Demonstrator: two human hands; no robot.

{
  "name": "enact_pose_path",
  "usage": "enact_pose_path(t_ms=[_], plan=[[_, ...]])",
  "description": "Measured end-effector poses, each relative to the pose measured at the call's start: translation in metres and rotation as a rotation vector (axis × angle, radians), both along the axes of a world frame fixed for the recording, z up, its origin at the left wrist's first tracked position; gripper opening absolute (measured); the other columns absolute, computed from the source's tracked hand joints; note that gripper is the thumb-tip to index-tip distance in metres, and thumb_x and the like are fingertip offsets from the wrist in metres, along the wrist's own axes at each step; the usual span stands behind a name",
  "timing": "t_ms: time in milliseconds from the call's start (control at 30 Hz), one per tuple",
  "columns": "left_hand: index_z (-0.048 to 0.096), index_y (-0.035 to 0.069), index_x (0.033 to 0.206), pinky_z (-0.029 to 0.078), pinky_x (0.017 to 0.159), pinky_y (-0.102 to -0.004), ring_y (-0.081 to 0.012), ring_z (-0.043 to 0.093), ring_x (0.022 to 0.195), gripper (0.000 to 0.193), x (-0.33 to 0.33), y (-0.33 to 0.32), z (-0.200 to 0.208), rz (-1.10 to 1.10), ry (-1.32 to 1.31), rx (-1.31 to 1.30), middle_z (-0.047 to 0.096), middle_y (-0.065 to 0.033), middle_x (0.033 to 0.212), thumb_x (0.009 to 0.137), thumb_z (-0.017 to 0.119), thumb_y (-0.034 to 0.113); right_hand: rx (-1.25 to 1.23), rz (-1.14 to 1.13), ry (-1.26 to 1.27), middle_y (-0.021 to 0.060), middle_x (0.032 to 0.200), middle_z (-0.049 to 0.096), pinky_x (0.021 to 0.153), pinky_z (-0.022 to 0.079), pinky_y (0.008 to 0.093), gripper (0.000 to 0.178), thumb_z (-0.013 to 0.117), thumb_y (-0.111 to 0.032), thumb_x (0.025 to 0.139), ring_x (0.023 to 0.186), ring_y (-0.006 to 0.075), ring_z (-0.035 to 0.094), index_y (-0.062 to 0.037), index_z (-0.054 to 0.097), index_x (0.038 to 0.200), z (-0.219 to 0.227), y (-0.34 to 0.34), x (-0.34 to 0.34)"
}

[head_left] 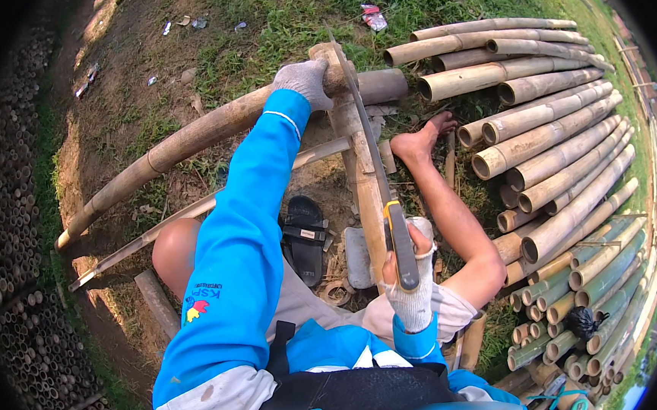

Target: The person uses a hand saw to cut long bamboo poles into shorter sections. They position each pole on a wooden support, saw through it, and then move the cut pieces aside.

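Observation:
My left hand, in a pale knit glove, is closed over a long brown bamboo pole and presses it against a wooden support. In my right hand, whose glove leaves the fingertips bare, is the black and yellow handle of a handsaw. Its long blade points away from me and lies across the pole, just right of my left hand. A short length of bamboo shows beyond the blade. How deep the teeth sit in the pole is hidden.
Cut bamboo poles are piled at the right, greener ones nearer. Another bamboo stack stands at the far left. A split bamboo strip slants to the support. A black sandal lies between my legs; my bare foot is beside the support.

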State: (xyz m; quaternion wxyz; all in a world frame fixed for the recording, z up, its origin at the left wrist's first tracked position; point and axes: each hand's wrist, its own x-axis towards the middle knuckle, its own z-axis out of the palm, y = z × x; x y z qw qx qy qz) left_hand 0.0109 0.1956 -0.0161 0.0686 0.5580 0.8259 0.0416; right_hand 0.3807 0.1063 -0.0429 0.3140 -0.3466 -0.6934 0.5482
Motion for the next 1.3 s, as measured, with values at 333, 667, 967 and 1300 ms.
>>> enact_pose_path(t_ms=[333,667,967,1300], plan=[[0.069,0.013,0.141,0.062,0.102,-0.0508,-0.0384,0.077,0.120,0.085,-0.002,0.005,0.024,0.008,-0.027,-0.126,0.079,-0.0185,0.130,0.068,0.092,0.051,0.160,0.046,0.076,0.0136,0.132,0.064,0.098,0.055,0.0361,0.060,0.067,-0.003,0.101,0.111,0.0220,0.065,-0.0008,0.048,0.158,0.018,0.016,-0.041],[0.070,0.012,0.142,0.062,0.103,-0.0513,-0.0386,0.077,0.120,0.090,0.002,0.004,0.007,0.016,0.021,-0.008,0.079,-0.0178,0.131,0.067,0.093,0.055,-0.146,0.048,0.212,0.0126,0.131,0.065,0.101,0.056,0.0337,0.058,0.065,0.008,0.099,0.110,0.0204,0.064,-0.0030,0.053,0.154,0.038,0.041,-0.065],[0.069,0.013,0.143,0.062,0.103,-0.0511,-0.0393,0.076,0.121,0.090,-0.009,0.008,0.019,-0.012,-0.035,-0.131,0.079,-0.0204,0.132,0.066,0.092,0.052,0.163,-0.017,0.002,0.0140,0.135,0.062,0.101,0.053,0.0360,0.061,0.067,-0.006,0.101,0.116,0.0232,0.065,-0.0004,0.047,0.158,-0.006,-0.054,0.044],[0.069,0.015,0.143,0.062,0.103,-0.0516,-0.0375,0.076,0.122,0.089,0.016,-0.002,0.011,0.079,0.063,0.013,0.078,-0.0166,0.133,0.069,0.093,0.058,0.487,-0.035,0.230,0.0080,0.108,0.067,0.084,0.057,0.0299,0.061,0.066,0.008,0.096,0.090,0.0165,0.065,-0.0050,0.052,0.153,0.041,0.084,-0.143]])
